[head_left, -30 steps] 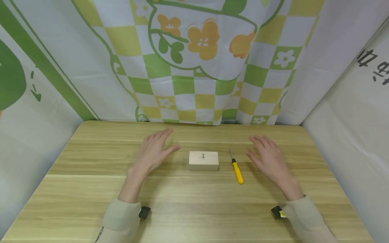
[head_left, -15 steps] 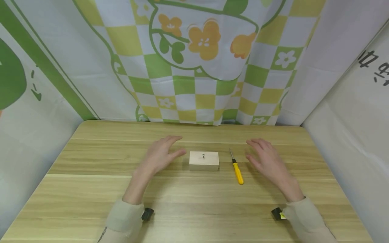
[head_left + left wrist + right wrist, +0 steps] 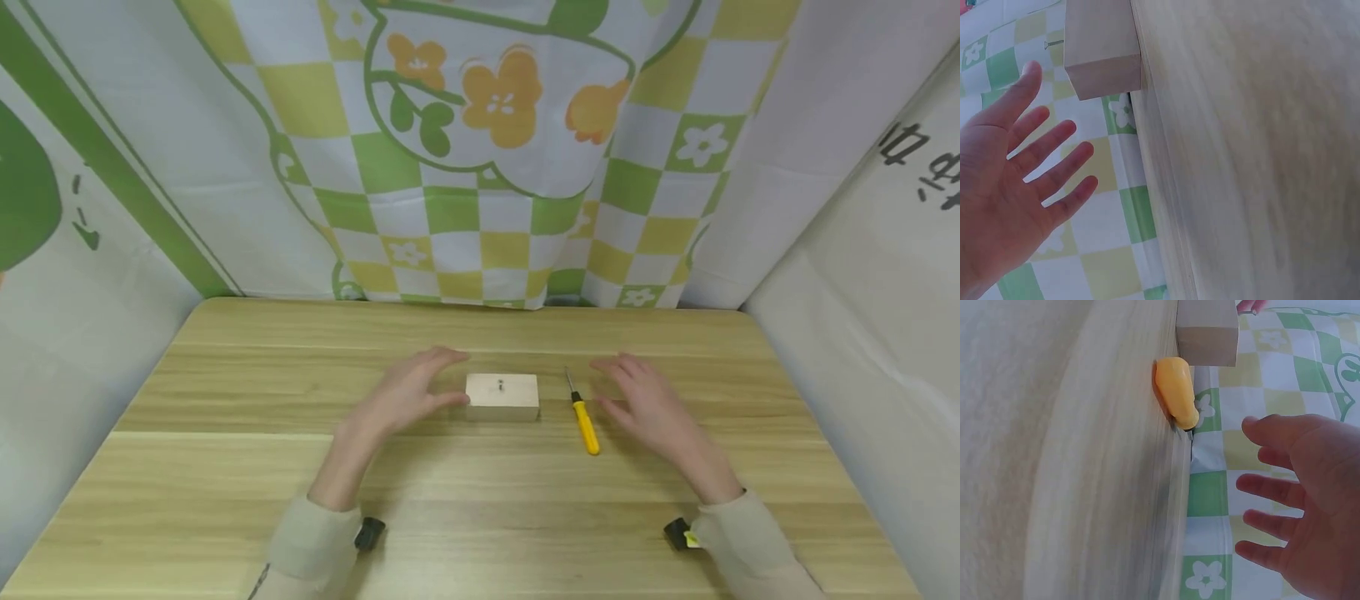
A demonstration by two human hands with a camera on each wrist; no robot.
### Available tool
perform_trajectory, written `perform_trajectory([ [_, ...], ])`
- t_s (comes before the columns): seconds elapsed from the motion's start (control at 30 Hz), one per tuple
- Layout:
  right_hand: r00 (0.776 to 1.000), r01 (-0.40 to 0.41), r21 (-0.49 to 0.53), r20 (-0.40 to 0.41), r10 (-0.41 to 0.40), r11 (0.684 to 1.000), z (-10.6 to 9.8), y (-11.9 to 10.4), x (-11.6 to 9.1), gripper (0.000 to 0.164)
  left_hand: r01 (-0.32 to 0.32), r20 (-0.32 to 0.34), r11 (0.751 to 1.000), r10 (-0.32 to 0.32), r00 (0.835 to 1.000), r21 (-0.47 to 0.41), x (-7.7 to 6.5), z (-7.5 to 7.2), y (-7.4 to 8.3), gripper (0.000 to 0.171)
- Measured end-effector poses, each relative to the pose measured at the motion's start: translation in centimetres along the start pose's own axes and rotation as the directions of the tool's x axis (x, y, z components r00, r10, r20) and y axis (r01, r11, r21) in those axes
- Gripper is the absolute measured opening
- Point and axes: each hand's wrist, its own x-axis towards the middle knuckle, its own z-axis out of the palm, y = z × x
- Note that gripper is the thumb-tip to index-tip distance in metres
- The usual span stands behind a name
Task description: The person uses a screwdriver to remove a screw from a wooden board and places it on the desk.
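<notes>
A screw stands in the block; left hand and right hand (near the screwdriver) hold fingers apart.

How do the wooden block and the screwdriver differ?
The wooden block is pale and box-shaped; the screwdriver is long and slim, with a yellow handle. The wooden block lies with its long side crosswise, while the screwdriver points toward the patterned cloth. A screw stands up from the wooden block; the screwdriver bears none. Both rest on the table.
</notes>
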Motion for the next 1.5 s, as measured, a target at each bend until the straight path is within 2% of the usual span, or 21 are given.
perform_trajectory([
  [0.2, 0.999, 0.009, 0.024, 0.035, -0.010, 1.000, 0.4, -0.3, -0.3, 0.055, -0.028, 0.039, 1.000, 0.028, 0.999, 0.003, 0.1, 0.5, 0.1, 0.071],
  [0.43, 0.997, 0.030, 0.049, 0.066, -0.033, 0.998, 0.7, -0.4, -0.5, 0.057, -0.042, 0.049, 0.999, 0.042, 0.998, -0.011, 0.3, 0.9, 0.4, 0.074],
  [0.67, 0.994, 0.049, 0.045, 0.093, -0.053, 0.998, 0.6, -0.5, -0.6, 0.059, -0.006, 0.080, 0.999, 0.009, 0.997, -0.039, 0.5, 1.1, 0.5, 0.073],
  [0.97, 0.989, 0.074, 0.061, 0.121, -0.081, 0.995, 0.7, -0.3, -0.9, 0.058, 0.018, 0.096, 1.000, -0.017, 0.995, -0.019, 0.7, 1.2, 0.6, 0.070],
  [1.3, 0.982, 0.066, 0.072, 0.171, -0.078, 0.995, 0.5, -0.6, -0.9, 0.058, 0.118, 0.109, 0.992, -0.112, 0.988, -0.045, 1.2, 1.5, 1.2, 0.065],
  [1.5, 0.981, 0.066, 0.085, 0.176, -0.080, 0.994, 0.4, -0.6, -0.9, 0.058, 0.147, 0.118, 0.984, -0.135, 0.984, -0.103, 1.4, 1.6, 1.4, 0.065],
])
